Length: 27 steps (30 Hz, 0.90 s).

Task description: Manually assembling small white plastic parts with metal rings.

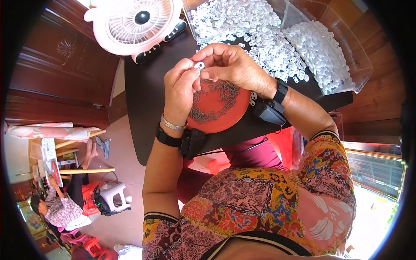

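A small white plastic clip (199,66), oval with a dark hole, is pinched between the thumb and fingers of my left hand (180,86). My right hand (232,65) meets it from the other side, its thumb and fingers closed together at the clip's edge. Whatever those right fingertips grip is too small to make out. Below both hands lies a round red plate (221,123), with thin grey nails or screws (206,113) scattered in a ring on it.
Loose white clips (277,54) spread over the dark table (149,108) at the far right, beside a clear bin (362,71) of similar pieces. A pink-rimmed fan (142,17) stands at the far left. Another person (63,210) sits off to the left, near a grey stool (115,197).
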### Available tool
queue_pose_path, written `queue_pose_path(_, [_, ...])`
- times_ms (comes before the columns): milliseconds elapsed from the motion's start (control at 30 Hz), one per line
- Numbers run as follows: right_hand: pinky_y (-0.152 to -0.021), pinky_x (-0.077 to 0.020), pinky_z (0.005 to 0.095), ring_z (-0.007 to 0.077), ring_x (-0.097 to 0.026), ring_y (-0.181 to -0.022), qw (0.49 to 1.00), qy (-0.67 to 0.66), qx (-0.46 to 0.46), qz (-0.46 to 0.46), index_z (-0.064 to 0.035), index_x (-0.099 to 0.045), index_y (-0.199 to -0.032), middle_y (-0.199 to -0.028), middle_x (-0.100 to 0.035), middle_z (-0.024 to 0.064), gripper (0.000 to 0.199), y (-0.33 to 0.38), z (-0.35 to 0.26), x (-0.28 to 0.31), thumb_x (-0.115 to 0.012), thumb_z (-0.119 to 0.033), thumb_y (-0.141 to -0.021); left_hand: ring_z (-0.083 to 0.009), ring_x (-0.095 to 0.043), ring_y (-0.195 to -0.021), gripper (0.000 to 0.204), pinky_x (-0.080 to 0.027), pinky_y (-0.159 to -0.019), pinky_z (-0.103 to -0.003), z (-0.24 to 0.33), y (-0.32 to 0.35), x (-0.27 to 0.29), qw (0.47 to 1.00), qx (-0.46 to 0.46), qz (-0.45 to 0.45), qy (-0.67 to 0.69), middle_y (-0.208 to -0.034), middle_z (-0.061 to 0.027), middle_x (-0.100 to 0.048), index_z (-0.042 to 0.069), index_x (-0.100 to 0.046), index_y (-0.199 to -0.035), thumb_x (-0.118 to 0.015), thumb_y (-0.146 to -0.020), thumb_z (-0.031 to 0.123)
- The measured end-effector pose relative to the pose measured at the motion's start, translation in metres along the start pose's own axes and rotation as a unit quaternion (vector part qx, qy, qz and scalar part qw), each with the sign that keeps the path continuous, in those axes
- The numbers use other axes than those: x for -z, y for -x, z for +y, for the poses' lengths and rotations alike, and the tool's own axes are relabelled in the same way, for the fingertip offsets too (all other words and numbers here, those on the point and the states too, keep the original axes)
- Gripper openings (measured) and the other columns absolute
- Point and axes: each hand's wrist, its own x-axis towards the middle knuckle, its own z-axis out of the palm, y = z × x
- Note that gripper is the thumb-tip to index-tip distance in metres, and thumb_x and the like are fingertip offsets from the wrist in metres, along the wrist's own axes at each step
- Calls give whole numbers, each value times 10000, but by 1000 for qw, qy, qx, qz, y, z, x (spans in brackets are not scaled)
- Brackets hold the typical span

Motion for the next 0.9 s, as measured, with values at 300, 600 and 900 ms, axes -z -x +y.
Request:
queue_pose_path(300, [-648, -513, 218, 82, -615, -710, 995, 61, 81, -3, -18, -605, -1064, -798, -655, 23, 248, 1, 10, -1, -691, -38, -833, -80, -491, -565, 186, -388, -527, -210, -3, -1, -1, 1000, 30, -3, 7, -660, -22, -530, 9, -555, -770, -473, -866, 146])
queue_pose_path(600, [-783, -530, 256, 108, -635, -862, 989, 105, 104, -22, -10, -608, -1092, -925, -669, 52, 256, 4, 3, 3, -668, -3, -843, -86, -500, -583, 243, -388, -544, -210, -2, 0, 0, 999, 10, -42, 2, -661, -23, -527, 11, -570, -819, -450, -923, 196])
queue_pose_path(900, [-767, -531, 257, 116, -644, -848, 975, 156, 153, -28, -9, -622, -1044, -903, -679, 62, 207, 3, 0, 6, -671, -16, -843, -58, -484, -536, 293, -343, -479, -189, -4, -2, 0, 998, 7, -49, 35, -614, 5, -509, -5, -617, -887, -476, -918, 249])
